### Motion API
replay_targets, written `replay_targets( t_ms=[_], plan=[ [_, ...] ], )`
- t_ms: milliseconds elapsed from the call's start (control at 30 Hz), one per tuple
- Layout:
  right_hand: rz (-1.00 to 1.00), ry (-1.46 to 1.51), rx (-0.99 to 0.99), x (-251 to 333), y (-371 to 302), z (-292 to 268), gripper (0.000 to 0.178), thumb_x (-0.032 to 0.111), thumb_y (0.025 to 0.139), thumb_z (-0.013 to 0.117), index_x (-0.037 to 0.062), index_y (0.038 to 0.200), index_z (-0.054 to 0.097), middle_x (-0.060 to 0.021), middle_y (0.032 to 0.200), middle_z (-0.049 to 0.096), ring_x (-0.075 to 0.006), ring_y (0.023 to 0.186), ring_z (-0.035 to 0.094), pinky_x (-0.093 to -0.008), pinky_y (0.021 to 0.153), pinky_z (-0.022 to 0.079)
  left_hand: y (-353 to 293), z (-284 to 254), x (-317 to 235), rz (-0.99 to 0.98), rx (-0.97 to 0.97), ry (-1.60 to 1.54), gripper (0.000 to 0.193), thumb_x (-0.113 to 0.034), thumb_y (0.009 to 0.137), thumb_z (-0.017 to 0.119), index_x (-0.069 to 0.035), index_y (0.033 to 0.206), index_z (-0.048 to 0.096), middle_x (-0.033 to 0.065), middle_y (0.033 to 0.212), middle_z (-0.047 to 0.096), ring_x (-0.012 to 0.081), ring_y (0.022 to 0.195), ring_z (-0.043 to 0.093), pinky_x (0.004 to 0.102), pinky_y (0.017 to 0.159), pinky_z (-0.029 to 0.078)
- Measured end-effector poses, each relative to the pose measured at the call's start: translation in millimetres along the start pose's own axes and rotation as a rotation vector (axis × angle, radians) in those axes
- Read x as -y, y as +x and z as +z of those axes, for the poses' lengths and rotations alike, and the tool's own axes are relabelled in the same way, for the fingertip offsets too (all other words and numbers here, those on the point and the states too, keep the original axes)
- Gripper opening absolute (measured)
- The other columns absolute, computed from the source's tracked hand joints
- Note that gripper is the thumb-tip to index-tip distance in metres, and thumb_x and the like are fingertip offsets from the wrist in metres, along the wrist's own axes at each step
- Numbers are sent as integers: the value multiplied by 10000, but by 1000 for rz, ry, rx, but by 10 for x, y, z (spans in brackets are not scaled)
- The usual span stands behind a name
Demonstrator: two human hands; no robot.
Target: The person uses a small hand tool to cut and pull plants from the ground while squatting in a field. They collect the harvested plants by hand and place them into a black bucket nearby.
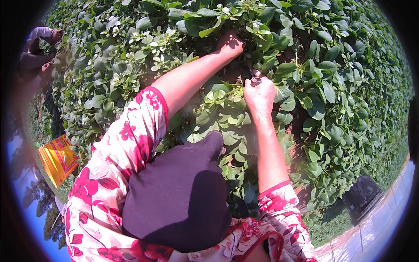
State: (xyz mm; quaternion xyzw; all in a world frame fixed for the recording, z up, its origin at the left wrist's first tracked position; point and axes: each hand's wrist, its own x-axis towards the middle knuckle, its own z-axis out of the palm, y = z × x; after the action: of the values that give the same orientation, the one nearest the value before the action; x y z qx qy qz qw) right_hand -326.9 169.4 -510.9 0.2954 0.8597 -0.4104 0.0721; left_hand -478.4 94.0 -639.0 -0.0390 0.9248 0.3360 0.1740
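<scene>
Leafy green plants (325,94) with broad leaves grow densely around both my hands. My left hand (230,43) reaches in among the stems, closed, with its fingertips hidden by leaves and shadow. What it grips, if anything, does not show. Just nearer and to the right, my right hand (259,94) is wrapped round a tool with a dark round-ended handle (256,81). The tool's working end is lost in the foliage, so its kind cannot be made out. Between the hands lies shaded brown soil (238,72).
Another person (39,50) works among the plants at the far left. A yellow and orange printed package (59,159) lies at the left edge. On the right, a black box-like object (362,196) sits near a pale strip (371,236) along the field's edge.
</scene>
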Motion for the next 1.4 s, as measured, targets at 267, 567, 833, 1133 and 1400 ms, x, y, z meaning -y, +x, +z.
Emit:
replay_targets(
  t_ms=[267, 567, 833, 1133, 1400],
  plan=[
    [-17, -52, 62, 276, 423, 217, 172, 160, 756, 579, 5, 794, 642, -225, 796, 654, -389, 829, 643, -431, 753, 507, 49, 136, 191, 376, -47, 378, 217, -229, 772, 590, -53, 871, 672, 163, 857, 677, 324, 760, 666, 402, 632, 529],
    [36, 50, -17, 163, -263, -133, 364, 125, 746, 693, -16, 1078, 648, -163, 888, 700, -237, 814, 685, -324, 786, 517, 58, 106, 512, 617, -35, 617, 195, -174, 794, 549, -69, 911, 665, 144, 834, 672, 307, 728, 658, 402, 611, 519],
    [43, 134, -166, 66, -233, -11, 326, 113, 732, 715, 1, 1035, 673, -123, 859, 700, -189, 766, 665, -306, 768, 508, -484, -623, -135, 765, 92, 216, 300, -329, 836, 568, -54, 913, 661, 165, 826, 664, 324, 738, 648, 401, 639, 512],
    [106, 98, -165, 178, -278, 0, 309, 121, 740, 707, 11, 1026, 675, -156, 859, 699, -251, 788, 685, -339, 768, 520, -586, -488, -374, 622, 109, 858, 305, -315, 803, 504, -177, 1068, 564, 0, 1025, 504, 162, 929, 453, 288, 763, 389],
    [80, -46, -125, 241, 291, 146, 178, 151, 761, 623, -1, 845, 664, -235, 833, 662, -382, 845, 649, -417, 771, 513, -113, 148, 99, 501, -360, 656, 205, -220, 793, 561, -147, 967, 640, 50, 860, 626, 216, 762, 606, 356, 689, 474]
  ],
)
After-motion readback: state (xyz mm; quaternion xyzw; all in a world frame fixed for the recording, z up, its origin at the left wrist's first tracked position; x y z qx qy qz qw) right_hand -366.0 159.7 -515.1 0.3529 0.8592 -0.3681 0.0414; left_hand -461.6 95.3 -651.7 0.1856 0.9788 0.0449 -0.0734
